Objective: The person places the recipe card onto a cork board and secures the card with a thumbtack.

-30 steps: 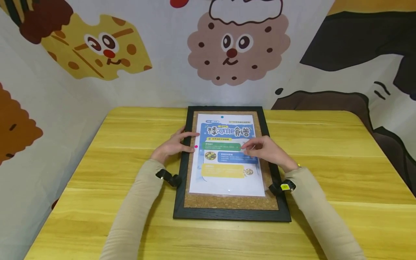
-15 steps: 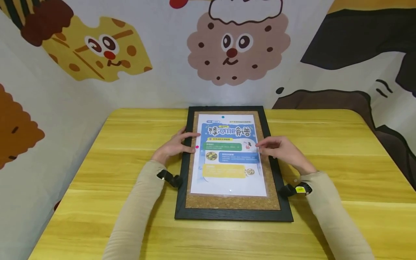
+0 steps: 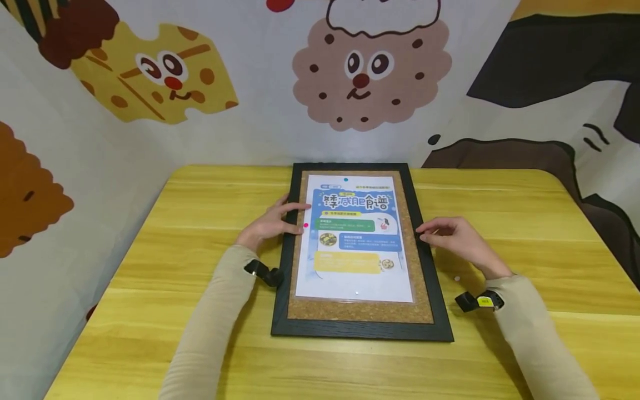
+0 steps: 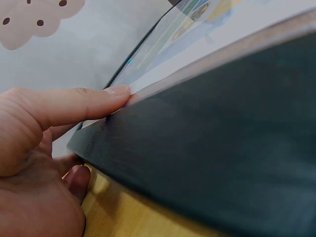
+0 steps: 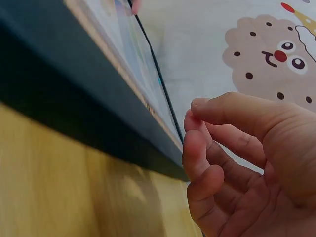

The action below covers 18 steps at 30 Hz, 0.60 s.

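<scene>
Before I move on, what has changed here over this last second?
The right hand has drawn away to the right, off the printed sheet, and its fingertips are now at the right side of the black frame. That uncovered part of the sheet and a small white piece on the table. No grip or release is visible. The left hand stays on the frame's left side; sheet and frame look unmoved.

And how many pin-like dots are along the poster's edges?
3: a blue dot at the top, a pink dot at left beside the left hand, a pale dot near the bottom. That hand could hide more.
</scene>
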Motion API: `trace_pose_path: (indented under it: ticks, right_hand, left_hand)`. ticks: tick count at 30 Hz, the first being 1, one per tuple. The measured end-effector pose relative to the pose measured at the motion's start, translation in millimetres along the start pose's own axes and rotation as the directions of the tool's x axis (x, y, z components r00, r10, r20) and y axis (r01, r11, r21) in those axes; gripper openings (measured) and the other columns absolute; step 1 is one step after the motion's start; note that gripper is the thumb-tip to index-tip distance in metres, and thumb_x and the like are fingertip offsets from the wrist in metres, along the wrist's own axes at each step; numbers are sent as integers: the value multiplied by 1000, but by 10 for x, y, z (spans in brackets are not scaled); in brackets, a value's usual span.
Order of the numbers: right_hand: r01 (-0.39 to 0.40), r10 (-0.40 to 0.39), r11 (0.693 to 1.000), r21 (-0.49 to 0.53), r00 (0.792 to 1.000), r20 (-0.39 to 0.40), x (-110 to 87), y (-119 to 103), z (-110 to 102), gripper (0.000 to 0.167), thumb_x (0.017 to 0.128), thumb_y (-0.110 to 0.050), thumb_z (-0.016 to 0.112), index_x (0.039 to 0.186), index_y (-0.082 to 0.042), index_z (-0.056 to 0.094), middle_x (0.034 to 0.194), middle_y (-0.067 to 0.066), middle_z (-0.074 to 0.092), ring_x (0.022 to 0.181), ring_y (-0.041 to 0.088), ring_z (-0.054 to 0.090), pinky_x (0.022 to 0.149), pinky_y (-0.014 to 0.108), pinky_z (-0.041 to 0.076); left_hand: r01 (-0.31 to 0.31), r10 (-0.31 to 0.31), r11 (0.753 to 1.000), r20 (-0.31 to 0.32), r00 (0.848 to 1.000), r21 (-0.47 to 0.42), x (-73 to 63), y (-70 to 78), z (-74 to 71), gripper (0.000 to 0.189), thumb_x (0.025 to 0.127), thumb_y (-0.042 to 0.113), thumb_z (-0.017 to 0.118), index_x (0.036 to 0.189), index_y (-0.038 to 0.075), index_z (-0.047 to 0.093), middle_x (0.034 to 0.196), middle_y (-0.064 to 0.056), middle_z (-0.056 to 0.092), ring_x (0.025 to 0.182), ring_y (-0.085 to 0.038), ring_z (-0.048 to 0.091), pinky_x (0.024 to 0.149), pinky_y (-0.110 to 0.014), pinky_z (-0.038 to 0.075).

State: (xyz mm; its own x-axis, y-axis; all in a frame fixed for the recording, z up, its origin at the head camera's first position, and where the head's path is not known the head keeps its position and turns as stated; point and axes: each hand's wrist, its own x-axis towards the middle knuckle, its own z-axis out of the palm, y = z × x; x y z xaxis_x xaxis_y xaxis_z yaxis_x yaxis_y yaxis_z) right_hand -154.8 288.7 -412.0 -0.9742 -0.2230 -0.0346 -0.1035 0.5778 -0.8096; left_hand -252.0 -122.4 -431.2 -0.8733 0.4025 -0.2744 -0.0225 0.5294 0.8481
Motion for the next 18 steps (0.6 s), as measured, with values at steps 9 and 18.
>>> trace_pose_path:
  ticks: [9, 18]
  right_hand:
    - [18, -18, 1000, 14, 1000, -9, -128, 129, -100, 23, 92, -7, 65, 112, 5, 67, 100, 20, 69, 77, 18, 64, 60, 28, 50]
    - [0, 0, 1000, 0, 1000, -31, -230, 202, -211, 25, 93, -9, 64, 113, 6, 66, 98, 17, 70, 70, 16, 62, 54, 28, 48]
  left_hand:
    - [-6, 5, 1000, 6, 1000, 20, 2, 9, -4, 66, 79, 16, 79, 140, 20, 54, 161, -7, -5, 143, -39, -5, 109, -64, 5]
    - [-9, 9, 1000, 8, 1000, 27, 4, 14, -8, 66, 79, 16, 79, 140, 20, 53, 161, -8, -5, 143, -39, -4, 109, -63, 5]
